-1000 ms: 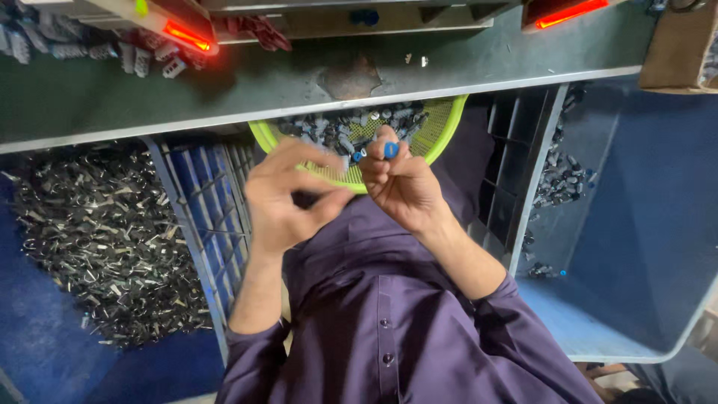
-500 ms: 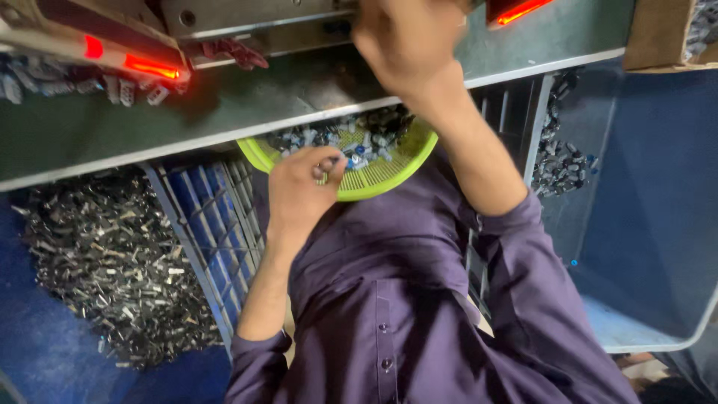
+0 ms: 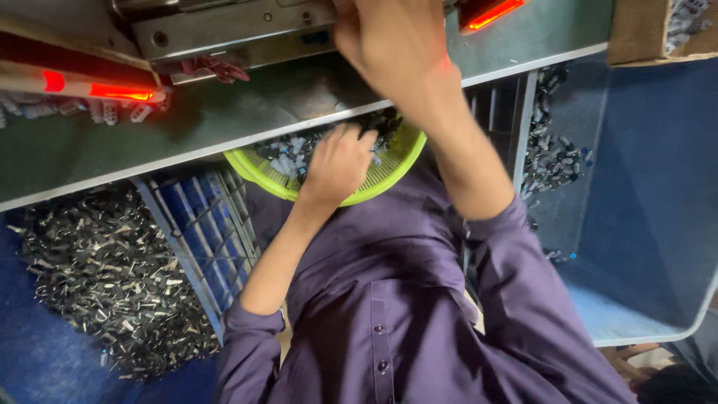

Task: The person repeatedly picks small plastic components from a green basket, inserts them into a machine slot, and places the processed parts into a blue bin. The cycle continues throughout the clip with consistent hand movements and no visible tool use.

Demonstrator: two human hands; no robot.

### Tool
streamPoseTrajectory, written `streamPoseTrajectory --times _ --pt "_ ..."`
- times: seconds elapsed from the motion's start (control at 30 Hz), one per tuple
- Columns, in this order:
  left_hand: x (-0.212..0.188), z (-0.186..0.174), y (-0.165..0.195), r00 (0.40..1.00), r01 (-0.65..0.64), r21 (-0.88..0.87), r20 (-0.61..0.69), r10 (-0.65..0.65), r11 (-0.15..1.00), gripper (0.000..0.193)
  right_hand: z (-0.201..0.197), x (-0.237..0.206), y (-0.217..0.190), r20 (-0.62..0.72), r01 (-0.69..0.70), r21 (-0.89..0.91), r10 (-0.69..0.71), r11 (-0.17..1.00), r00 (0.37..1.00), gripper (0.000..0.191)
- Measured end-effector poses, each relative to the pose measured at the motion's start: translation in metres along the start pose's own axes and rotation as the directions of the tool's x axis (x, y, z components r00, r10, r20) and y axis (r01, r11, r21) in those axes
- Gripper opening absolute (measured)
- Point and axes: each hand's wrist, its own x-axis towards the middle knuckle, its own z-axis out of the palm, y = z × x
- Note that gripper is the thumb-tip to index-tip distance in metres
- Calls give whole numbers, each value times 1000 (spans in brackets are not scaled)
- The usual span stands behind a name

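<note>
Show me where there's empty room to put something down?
The grey shelf is bare between the red light and the right hand. The blue tub is mostly bare. The green basket under the left hand is crowded.

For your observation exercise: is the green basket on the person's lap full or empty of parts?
Partly filled. Small grey and blue parts lie in the green basket, the left hand rests among them, and bare mesh shows.

We see a grey-green metal bench [image 3: 187,123] running across the top, lit by red lamps [image 3: 112,91] glowing on the machine housing [image 3: 232,30]. Below it, blue crates [image 3: 658,187] flank us, and a cardboard box [image 3: 643,30] sits at top right.
</note>
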Motion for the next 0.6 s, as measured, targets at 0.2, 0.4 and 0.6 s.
streamPoseTrajectory --times 0.2,0.4,0.6 --pt "-4 -9 5 982 127 -219 -109 -153 968 27 -36 -64 -46 -162 -178 321 239 930 957 21" --pt "-30 -59 7 940 150 -758 -89 -329 634 35 -30 -111 -64 163 -383 598 362 704 918 28" --pt "-23 -58 12 907 137 -979 63 -416 150 35 -22 -117 -70 189 -371 615 326 695 926 37"
